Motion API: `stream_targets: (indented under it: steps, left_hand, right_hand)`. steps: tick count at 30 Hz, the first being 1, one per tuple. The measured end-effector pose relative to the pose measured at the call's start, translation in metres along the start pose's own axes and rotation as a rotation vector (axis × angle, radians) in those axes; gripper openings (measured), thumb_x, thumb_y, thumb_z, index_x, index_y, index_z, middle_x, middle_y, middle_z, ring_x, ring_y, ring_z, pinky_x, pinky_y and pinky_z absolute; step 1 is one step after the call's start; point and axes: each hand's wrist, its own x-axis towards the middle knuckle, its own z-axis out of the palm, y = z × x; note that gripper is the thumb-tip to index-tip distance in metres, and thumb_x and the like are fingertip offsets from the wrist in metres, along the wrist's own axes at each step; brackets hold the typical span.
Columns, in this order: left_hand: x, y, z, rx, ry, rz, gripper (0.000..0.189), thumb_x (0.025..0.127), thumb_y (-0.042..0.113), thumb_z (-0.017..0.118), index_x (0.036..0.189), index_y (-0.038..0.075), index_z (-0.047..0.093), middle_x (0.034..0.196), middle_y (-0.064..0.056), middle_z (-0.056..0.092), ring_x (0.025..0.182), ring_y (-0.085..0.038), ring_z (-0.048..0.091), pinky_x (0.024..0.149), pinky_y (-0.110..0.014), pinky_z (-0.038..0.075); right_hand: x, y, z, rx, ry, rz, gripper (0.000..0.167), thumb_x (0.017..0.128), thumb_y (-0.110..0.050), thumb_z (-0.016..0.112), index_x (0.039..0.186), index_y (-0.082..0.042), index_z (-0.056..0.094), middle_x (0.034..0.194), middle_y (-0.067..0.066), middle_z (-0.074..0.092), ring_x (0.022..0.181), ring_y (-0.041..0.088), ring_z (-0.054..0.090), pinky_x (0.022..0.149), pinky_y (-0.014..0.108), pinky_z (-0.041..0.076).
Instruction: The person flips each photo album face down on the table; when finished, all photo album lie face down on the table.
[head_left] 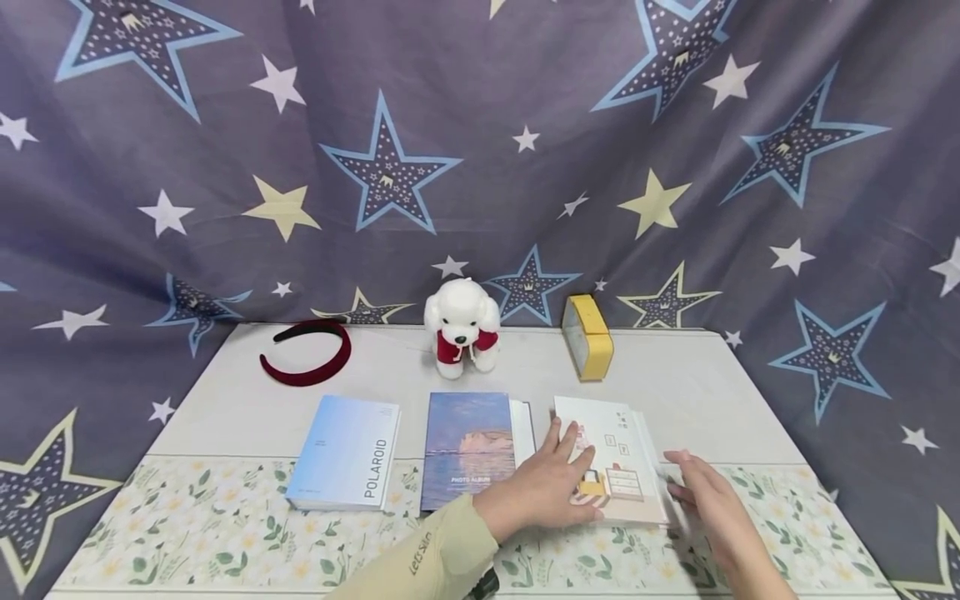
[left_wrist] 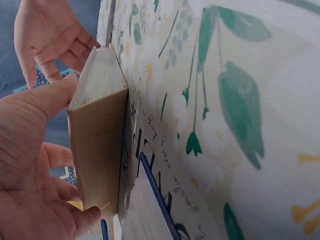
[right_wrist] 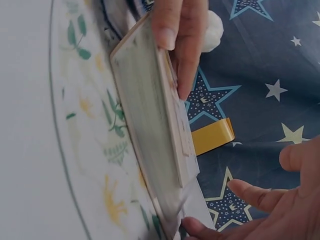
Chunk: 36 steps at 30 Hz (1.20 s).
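A white album (head_left: pixel 626 446) with a drawn room scene on its cover lies at the right of the front row. My left hand (head_left: pixel 551 487) rests on the cover's left part, fingers spread. In the left wrist view, that hand's thumb lies at the near corner, beside the album's tan spine (left_wrist: pixel 97 150). My right hand (head_left: pixel 712 500) is at the album's right side, fingers extended and loosely bent. The right wrist view shows a right fingertip low by the album's corner, with the thick page edge (right_wrist: pixel 145 95) facing the camera.
Left of my left hand lies a blue photo album (head_left: pixel 468 450), then a pale blue POLAROID album (head_left: pixel 345 454). Behind them are a dark red headband (head_left: pixel 341 354), a white plush dog (head_left: pixel 461 325) and a yellow box-shaped object (head_left: pixel 596 337). A star-patterned curtain (head_left: pixel 465 125) hangs at the table's back.
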Motion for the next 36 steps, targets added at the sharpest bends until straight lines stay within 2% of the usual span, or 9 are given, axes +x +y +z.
stream_targets:
  steps: [3,5,10,14,18,25,29,33,36]
  left_hand:
    - [-0.001,0.000,0.001,-0.023,-0.003,-0.008,0.085,0.088,0.061,0.060,0.154,0.016,0.032,0.162,-0.017,0.008,0.147,-0.038,0.001,0.113,-0.038,0.030]
    - [-0.002,0.001,0.001,-0.047,-0.003,-0.017,0.085,0.087,0.060,0.061,0.154,0.016,0.032,0.162,-0.016,0.007,0.148,-0.037,0.000,0.112,-0.038,0.032]
    - [-0.003,0.000,0.000,-0.103,0.009,-0.024,0.086,0.086,0.057,0.065,0.154,0.015,0.033,0.162,-0.016,0.007,0.148,-0.035,-0.001,0.111,-0.039,0.033]
    - [-0.004,0.000,0.000,-0.128,0.016,-0.018,0.086,0.086,0.055,0.066,0.153,0.013,0.033,0.162,-0.018,0.007,0.148,-0.036,0.000,0.112,-0.039,0.032]
    - [-0.005,0.000,0.001,-0.142,0.010,-0.030,0.087,0.086,0.056,0.066,0.154,0.014,0.032,0.162,-0.017,0.006,0.148,-0.035,0.000,0.112,-0.039,0.033]
    - [-0.006,-0.001,-0.001,-0.167,0.004,-0.063,0.088,0.084,0.055,0.068,0.154,0.016,0.031,0.163,-0.014,0.004,0.148,-0.033,-0.001,0.111,-0.040,0.033]
    - [-0.007,-0.001,-0.002,-0.196,0.005,-0.078,0.089,0.084,0.053,0.070,0.154,0.017,0.031,0.163,-0.013,0.004,0.148,-0.031,-0.001,0.111,-0.042,0.034]
    - [-0.006,0.000,0.000,-0.235,0.016,-0.094,0.090,0.082,0.051,0.072,0.154,0.016,0.032,0.163,-0.014,0.005,0.149,-0.032,0.000,0.111,-0.043,0.033]
    - [-0.006,0.002,0.001,-0.263,0.027,-0.105,0.090,0.081,0.048,0.075,0.153,0.014,0.034,0.162,-0.016,0.007,0.148,-0.034,0.002,0.112,-0.044,0.032]
  right_hand:
    - [0.004,0.006,-0.003,0.069,-0.022,0.005,0.090,0.094,-0.071,0.022,0.151,-0.002,0.030,0.158,0.030,0.003,0.136,0.046,0.034,0.108,0.054,0.033]
    - [0.010,0.013,-0.004,0.087,-0.011,0.028,0.090,0.093,-0.072,0.023,0.152,-0.005,0.030,0.159,0.028,0.003,0.135,0.043,0.037,0.103,0.042,0.042]
    - [0.023,0.025,-0.005,0.146,0.003,0.065,0.088,0.092,-0.073,0.026,0.153,-0.009,0.030,0.159,0.029,0.003,0.131,0.037,0.042,0.090,0.028,0.042]
    - [0.015,0.015,-0.004,0.208,0.012,0.080,0.091,0.091,-0.074,0.027,0.154,-0.008,0.026,0.156,0.035,0.002,0.133,0.042,0.037,0.103,0.046,0.037]
    - [0.002,0.000,-0.002,0.243,0.000,0.077,0.095,0.091,-0.074,0.025,0.155,-0.004,0.020,0.155,0.036,0.000,0.135,0.043,0.031,0.111,0.053,0.026]
    - [0.000,-0.004,0.000,0.260,0.036,0.064,0.093,0.092,-0.072,0.026,0.154,-0.003,0.023,0.155,0.036,0.002,0.130,0.039,0.035,0.105,0.054,0.034]
    - [0.001,-0.004,0.000,0.269,0.033,0.063,0.094,0.092,-0.072,0.026,0.155,-0.003,0.020,0.157,0.033,-0.005,0.142,0.048,0.018,0.113,0.059,0.022]
    - [-0.004,-0.008,0.000,0.258,0.046,0.040,0.085,0.097,-0.064,0.024,0.155,-0.002,0.014,0.157,0.033,0.003,0.143,0.049,0.013,0.114,0.060,0.015]
    - [-0.005,-0.006,-0.001,0.266,0.051,0.032,0.078,0.100,-0.058,0.023,0.156,-0.004,0.010,0.155,0.032,0.016,0.142,0.045,0.023,0.113,0.059,0.020]
